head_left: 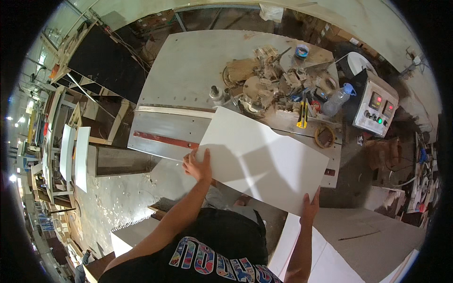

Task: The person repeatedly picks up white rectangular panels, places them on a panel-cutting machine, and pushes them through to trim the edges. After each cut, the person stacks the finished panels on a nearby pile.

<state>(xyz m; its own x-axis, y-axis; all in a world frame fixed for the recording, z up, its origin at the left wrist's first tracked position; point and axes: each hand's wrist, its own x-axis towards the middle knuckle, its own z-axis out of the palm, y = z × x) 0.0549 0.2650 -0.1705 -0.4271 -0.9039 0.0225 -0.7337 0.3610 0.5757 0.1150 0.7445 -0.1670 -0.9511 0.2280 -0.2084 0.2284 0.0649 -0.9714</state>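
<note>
A flat white panel (264, 162) with a shallow notch in its far edge lies slantwise over the front of the machine table (188, 61). My left hand (198, 165) grips its left edge, thumb on the upper face and fingers at the rim. Around its near right corner my right hand (309, 206) is closed, thumb on top. The fingers under the panel are hidden. Just past the far edge are a dusty motor assembly (257, 89), a white bottle (216, 94) and a yellow utility knife (302, 115).
A roll of tape (325, 136) and a clear plastic bottle (337, 101) sit at the table's right. Beyond them stands a control box (376, 104) with lit displays. White boards (325, 257) are stacked at my right. Two white strips (75, 158) stand at the left.
</note>
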